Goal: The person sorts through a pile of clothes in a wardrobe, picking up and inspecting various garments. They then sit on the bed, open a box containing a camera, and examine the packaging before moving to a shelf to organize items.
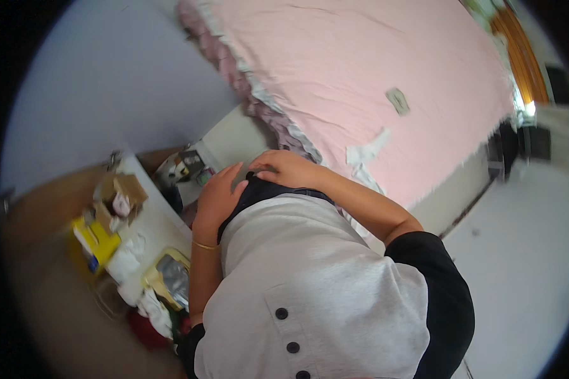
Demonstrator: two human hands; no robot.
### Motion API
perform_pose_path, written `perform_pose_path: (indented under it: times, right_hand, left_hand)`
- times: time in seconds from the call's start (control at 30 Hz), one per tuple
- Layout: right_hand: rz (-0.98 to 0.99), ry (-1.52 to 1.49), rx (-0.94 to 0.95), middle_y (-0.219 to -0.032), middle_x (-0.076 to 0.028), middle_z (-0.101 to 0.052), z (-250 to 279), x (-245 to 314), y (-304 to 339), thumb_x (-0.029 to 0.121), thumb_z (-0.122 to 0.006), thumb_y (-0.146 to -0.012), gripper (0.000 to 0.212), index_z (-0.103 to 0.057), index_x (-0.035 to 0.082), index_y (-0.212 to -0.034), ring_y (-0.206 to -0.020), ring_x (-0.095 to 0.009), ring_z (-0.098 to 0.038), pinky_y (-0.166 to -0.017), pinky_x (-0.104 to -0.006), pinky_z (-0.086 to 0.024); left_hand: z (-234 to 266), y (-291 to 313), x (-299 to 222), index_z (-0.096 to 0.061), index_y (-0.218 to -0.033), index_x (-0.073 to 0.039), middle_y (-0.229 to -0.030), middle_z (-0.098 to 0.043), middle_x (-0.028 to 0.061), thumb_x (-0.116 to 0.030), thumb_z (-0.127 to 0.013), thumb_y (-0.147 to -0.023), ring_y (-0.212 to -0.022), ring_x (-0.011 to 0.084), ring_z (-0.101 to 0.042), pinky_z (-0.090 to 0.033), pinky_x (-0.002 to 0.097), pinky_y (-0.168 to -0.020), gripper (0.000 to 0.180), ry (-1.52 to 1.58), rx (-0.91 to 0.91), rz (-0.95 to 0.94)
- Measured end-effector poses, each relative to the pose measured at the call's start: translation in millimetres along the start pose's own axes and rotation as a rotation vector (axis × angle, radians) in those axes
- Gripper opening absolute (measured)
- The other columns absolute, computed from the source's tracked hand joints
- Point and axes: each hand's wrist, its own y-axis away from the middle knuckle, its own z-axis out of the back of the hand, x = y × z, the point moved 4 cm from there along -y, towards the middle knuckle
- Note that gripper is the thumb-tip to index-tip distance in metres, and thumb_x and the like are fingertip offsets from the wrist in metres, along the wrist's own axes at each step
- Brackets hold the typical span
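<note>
Both of my hands are at the front of my waist, over dark trousers (265, 189) below a light grey shirt (322, 252) with black buttons. My left hand (218, 197) rests along the left side of the waistband, its fingers stretched out and the thumb apart. From the other side my right hand (287, 169) reaches in, fingers and thumb curled toward each other at the front. A small black piece (251, 175) shows at its fingertips; what it is I cannot make out.
Ahead is a bed with a pink cover (335, 57), a folded greyish cloth (397, 101) and a white cloth (367, 150) on it. At the left, an open cabinet (164, 218) holds a cardboard box (129, 187), a yellow box (97, 241) and white bags (128, 256).
</note>
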Motion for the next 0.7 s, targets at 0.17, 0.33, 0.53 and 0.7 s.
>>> perform_pose_path:
  times: [0.17,0.33,0.53,0.7]
  right_hand:
    - [-0.155,-0.112,-0.183,-0.105,-0.014,-0.061,-28,-6,42,0.014,-0.059,-0.083,0.028,-0.06,0.005,-0.109,-0.091,-0.029,-0.06,-0.08,-0.0375,-0.047]
    - [-0.258,-0.137,-0.448,-0.1,-0.014,-0.061,-38,-64,91,0.016,-0.062,-0.08,0.029,-0.062,0.008,-0.108,-0.086,-0.027,-0.061,-0.076,-0.0354,-0.048]
    - [-0.914,-1.17,-1.138,-0.101,-0.004,-0.056,-52,-230,213,0.016,-0.054,-0.086,0.041,-0.046,0.015,-0.126,-0.09,-0.016,-0.054,-0.072,-0.0347,-0.049]
    - [-0.957,-1.283,-1.512,-0.119,-0.002,-0.049,-72,-327,324,0.03,-0.051,-0.088,0.046,-0.039,0.025,-0.133,-0.092,-0.021,-0.051,-0.077,-0.0407,-0.044]
  left_hand:
    - [-13,1,1,-0.053,-0.122,-0.007,-0.119,-0.057,0.0151,-0.024,-0.059,-0.085,-0.108,0.0323,-0.054,-0.043,0.039,-0.091,0.042,-0.028,0.253,-0.065]
    - [-33,-23,-13,-0.053,-0.122,-0.008,-0.117,-0.057,0.0148,-0.025,-0.059,-0.085,-0.106,0.0326,-0.055,-0.044,0.0391,-0.088,0.041,-0.108,0.379,-0.175]
    - [-55,-46,-37,-0.054,-0.121,-0.008,-0.114,-0.059,0.0146,-0.025,-0.058,-0.085,-0.104,0.033,-0.055,-0.045,0.039,-0.087,0.04,-0.123,0.392,-0.251]
    - [-55,-49,-51,-0.055,-0.119,-0.006,-0.113,-0.059,0.0146,-0.021,-0.059,-0.084,-0.104,0.0321,-0.055,-0.045,0.0393,-0.087,0.039,-0.207,0.359,-0.287]
